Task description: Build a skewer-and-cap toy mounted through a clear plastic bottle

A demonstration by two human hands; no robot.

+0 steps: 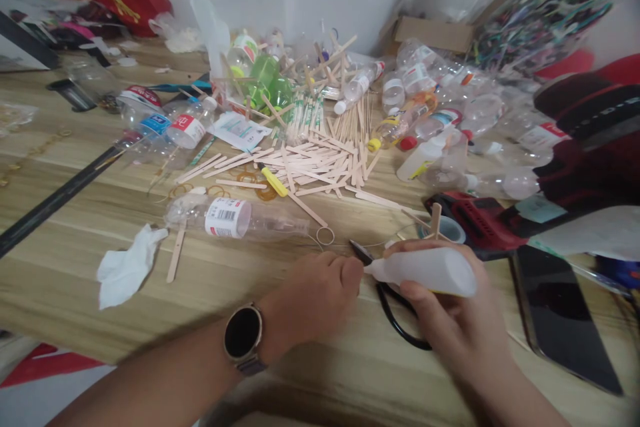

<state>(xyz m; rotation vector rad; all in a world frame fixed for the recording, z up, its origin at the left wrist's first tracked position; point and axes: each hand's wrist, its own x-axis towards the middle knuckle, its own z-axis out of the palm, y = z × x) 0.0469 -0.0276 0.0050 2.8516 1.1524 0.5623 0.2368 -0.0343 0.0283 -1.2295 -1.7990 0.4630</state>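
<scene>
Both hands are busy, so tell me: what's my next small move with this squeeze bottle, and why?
Probably twist the nozzle tip with your left hand: its fingers pinch that tip, while your right hand grips the white squeeze bottle sideways above the black scissors.

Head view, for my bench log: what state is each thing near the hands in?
White squeeze bottle, held sideways.
Left hand, closed, pinching at the bottle's nozzle.
Right hand, shut around the bottle.
Scissors, lying flat beneath the hands.
Clear plastic bottle, on its side, empty.
Phone, flat, screen dark.
Wristwatch, on the left wrist, face dark.
Tissue, crumpled.
</scene>
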